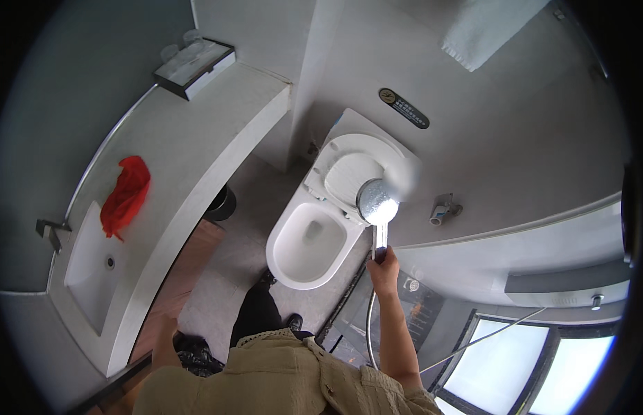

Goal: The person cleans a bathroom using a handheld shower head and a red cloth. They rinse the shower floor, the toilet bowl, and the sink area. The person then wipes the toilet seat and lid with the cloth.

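My right hand [384,270] grips the handle of a chrome shower head [377,201], raised in front of the toilet's upright lid [355,174]. A flexible metal hose [371,332] hangs from the handle along my forearm. Beyond and below is the white toilet bowl [311,249], its seat and lid up. Whether water leaves the shower head cannot be made out. A pale blur covers the lid's right edge. My left hand [167,332] hangs low beside the vanity, close to a black plastic bag [197,355]; its fingers are not distinct.
At left, a vanity counter [197,119] carries a red cloth [127,194] beside the sink basin [93,280], a faucet [54,233] and a tray of cups [194,67]. A black bin [223,203] stands below. A bidet-sprayer-like fitting [443,210] and towel [487,31] are on the wall.
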The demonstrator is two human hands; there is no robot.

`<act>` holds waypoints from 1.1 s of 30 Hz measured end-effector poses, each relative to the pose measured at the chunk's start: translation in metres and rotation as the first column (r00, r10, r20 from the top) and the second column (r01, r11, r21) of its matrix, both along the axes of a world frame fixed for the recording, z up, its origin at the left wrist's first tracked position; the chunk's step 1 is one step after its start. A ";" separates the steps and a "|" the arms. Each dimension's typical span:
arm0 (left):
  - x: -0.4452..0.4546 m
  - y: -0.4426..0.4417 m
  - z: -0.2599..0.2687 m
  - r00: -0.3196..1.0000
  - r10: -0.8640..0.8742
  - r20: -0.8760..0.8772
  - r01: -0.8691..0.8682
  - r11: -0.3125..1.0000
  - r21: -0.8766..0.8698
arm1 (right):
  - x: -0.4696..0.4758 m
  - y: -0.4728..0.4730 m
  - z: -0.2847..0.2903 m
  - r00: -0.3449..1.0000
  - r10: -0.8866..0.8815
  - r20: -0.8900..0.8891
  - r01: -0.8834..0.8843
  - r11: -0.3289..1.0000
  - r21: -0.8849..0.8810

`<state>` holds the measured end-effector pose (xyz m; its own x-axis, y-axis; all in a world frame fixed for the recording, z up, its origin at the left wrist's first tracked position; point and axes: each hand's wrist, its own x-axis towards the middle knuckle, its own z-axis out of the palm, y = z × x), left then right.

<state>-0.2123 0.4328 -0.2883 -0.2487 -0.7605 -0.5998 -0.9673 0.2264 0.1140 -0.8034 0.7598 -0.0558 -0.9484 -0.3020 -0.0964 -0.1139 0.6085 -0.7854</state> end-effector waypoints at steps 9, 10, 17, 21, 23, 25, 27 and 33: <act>0.144 0.232 0.145 0.372 0.924 0.085 -0.911 0.346 0.223 | 0.047 0.062 -0.022 0.982 -0.065 -0.179 0.081 0.993 0.081; 0.146 0.249 0.143 0.370 0.918 0.142 -0.907 0.324 0.271 | 0.047 0.069 -0.027 0.981 -0.074 -0.182 0.092 0.991 0.094; 0.144 0.256 0.143 0.654 0.752 0.080 -0.672 0.528 0.519 | 0.088 0.099 -0.040 0.987 -0.145 -0.063 0.137 0.984 -0.116; 0.164 0.219 0.136 0.625 0.770 -0.130 -0.640 0.601 0.480 | 0.139 0.070 -0.030 0.998 -0.063 -0.024 0.054 0.961 -0.271; 0.173 0.202 0.132 0.605 0.764 -0.224 -0.632 0.632 0.449 | 0.173 0.053 -0.021 1.000 0.017 -0.001 -0.017 0.980 -0.197; 0.182 0.191 0.131 0.627 0.727 -0.280 -0.578 0.675 0.458 | 0.199 0.047 -0.031 0.997 0.074 -0.014 -0.075 0.990 -0.115; 0.205 0.188 0.126 0.639 0.710 -0.297 -0.551 0.692 0.467 | 0.229 0.046 -0.034 0.990 0.136 0.028 -0.136 0.991 -0.010; 0.284 0.204 0.121 0.673 0.722 -0.163 -0.589 0.656 0.472 | 0.295 0.063 -0.028 0.985 0.028 -0.168 0.013 0.971 0.237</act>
